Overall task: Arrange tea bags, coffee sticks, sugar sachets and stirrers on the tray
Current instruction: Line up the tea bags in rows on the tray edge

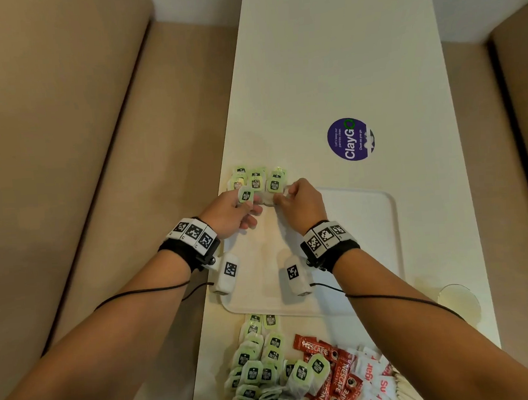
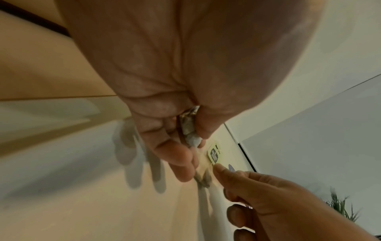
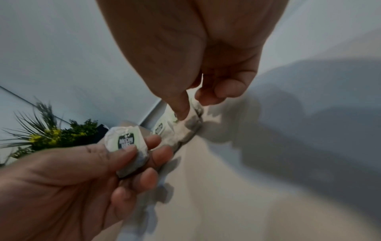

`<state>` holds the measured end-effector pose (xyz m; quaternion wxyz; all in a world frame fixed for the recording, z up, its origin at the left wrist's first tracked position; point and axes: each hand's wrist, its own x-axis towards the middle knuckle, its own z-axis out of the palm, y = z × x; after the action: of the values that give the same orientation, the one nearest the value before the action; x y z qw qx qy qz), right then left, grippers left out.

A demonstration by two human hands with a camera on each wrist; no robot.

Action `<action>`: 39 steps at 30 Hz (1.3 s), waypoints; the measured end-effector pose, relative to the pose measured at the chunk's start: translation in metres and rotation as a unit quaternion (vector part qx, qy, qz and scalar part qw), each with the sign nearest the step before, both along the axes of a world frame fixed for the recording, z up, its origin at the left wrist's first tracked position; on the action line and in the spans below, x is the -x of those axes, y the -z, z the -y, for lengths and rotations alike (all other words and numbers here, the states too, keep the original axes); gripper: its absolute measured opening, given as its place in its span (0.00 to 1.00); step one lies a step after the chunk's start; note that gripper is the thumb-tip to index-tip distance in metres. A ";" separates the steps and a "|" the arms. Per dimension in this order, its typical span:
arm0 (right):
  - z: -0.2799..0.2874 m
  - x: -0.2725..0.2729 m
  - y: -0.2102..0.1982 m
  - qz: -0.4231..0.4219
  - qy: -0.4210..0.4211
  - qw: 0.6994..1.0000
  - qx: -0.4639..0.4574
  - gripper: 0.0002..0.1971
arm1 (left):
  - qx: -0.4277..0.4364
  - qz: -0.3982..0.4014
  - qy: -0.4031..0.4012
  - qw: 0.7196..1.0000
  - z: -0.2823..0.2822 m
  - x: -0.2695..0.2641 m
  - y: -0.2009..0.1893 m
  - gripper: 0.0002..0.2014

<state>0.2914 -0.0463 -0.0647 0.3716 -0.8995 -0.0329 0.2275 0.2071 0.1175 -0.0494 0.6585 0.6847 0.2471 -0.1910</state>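
At the upper left corner of the white tray (image 1: pixel 383 222) on the counter (image 1: pixel 341 69), the left hand (image 1: pixel 229 214) pinches one tea bag (image 1: pixel 245 195), and the right hand (image 1: pixel 303 201) pinches another (image 3: pixel 185 128) lying beside the row of tea bags (image 1: pixel 256 178). Lower in the frame lie loose tea bags (image 1: pixel 262 371), coffee sticks (image 1: pixel 334 379) and sugar sachets (image 1: pixel 372 379).

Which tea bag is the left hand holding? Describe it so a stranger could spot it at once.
Start at the white tray on the long white table and go to its far-left corner, where green tea bags lie in a cluster. The one meant is the tea bag pinched in the left hand, lifted off the surface, unlike its neighbours.
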 end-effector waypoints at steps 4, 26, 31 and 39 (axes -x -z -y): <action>0.003 0.011 -0.005 0.024 -0.053 0.995 -0.083 0.09 | -0.027 0.033 0.009 0.999 0.000 0.007 -0.006 0.12; -0.013 0.036 -0.005 -0.032 -0.155 0.984 -0.083 0.14 | -0.151 0.094 -0.104 0.978 -0.008 0.035 0.002 0.04; -0.025 0.033 -0.007 -0.017 -0.127 0.990 -0.059 0.16 | -0.157 0.074 -0.117 0.978 -0.018 0.042 0.011 0.06; -0.052 0.029 -0.001 -0.046 -0.156 0.986 0.038 0.17 | -0.212 0.002 -0.116 0.970 -0.025 0.050 0.025 0.19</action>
<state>0.2624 0.0060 -0.0638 0.2980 -0.8856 -0.1466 0.3247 0.1568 0.1429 -0.0743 0.5169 0.7756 0.3581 -0.0554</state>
